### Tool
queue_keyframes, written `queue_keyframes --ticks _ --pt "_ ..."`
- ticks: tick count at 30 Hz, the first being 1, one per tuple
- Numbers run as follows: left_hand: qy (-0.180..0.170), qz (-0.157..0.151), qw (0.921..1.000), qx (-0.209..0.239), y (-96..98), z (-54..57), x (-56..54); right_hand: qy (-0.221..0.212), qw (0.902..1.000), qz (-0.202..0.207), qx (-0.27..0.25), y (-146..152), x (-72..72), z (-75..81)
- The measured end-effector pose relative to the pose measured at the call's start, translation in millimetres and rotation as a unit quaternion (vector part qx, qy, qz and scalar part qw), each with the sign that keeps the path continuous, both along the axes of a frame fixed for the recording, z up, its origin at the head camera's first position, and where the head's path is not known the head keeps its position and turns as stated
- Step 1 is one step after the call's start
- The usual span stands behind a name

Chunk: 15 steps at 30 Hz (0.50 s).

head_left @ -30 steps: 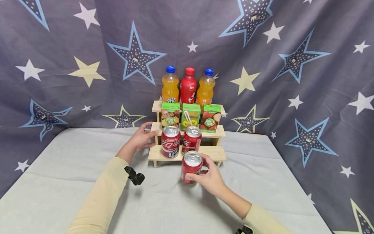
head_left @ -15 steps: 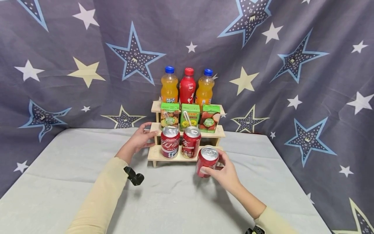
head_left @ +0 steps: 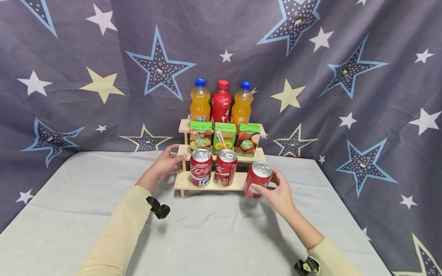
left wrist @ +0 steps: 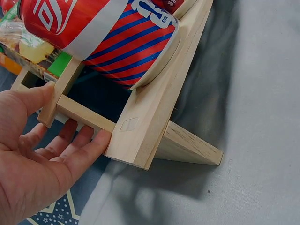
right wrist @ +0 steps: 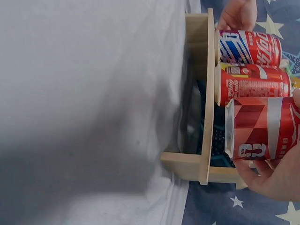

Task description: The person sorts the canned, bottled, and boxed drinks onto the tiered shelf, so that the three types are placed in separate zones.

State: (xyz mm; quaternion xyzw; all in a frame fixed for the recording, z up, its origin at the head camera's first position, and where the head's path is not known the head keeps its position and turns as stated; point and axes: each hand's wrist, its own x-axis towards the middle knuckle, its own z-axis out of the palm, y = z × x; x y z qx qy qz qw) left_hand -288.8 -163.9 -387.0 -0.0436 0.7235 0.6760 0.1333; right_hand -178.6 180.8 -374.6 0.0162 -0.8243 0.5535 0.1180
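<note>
A three-step wooden display rack [head_left: 221, 186] stands on the cloth-covered table. My left hand [head_left: 168, 165] holds its left side, the thumb on the end of the middle board and the fingers against the side rail [left wrist: 86, 115]. My right hand [head_left: 279, 193] grips a red soda can [head_left: 254, 183], slightly tilted, at the right end of the bottom step; contact with the board cannot be made out. On that step, to its left, two more red soda cans stand upright: a left can [head_left: 201, 168] and a middle can [head_left: 226, 169].
Green juice boxes [head_left: 224, 138] line the middle step. On the top step are two orange-drink bottles [head_left: 200, 100] and a red bottle [head_left: 221, 102] between them. A star-patterned curtain [head_left: 103, 126] hangs behind. Pale cloth [head_left: 193, 245] covers the table in front.
My right hand has carried the soda can rightward and back, from in front of the middle can to the bottom step's right end. My left hand stays on the rack.
</note>
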Motion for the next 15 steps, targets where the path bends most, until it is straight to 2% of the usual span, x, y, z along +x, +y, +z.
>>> queue_keyframes --ticks 8,15 --pt "-0.002 0.001 1.0000 0.000 0.5 0.6 0.3 0.020 0.9996 -0.015 0.011 6 -17.2 3.4" --pt "-0.006 -0.002 1.0000 0.000 -0.1 0.0 0.0 0.004 0.9997 -0.026 0.002 3 -27.3 1.7"
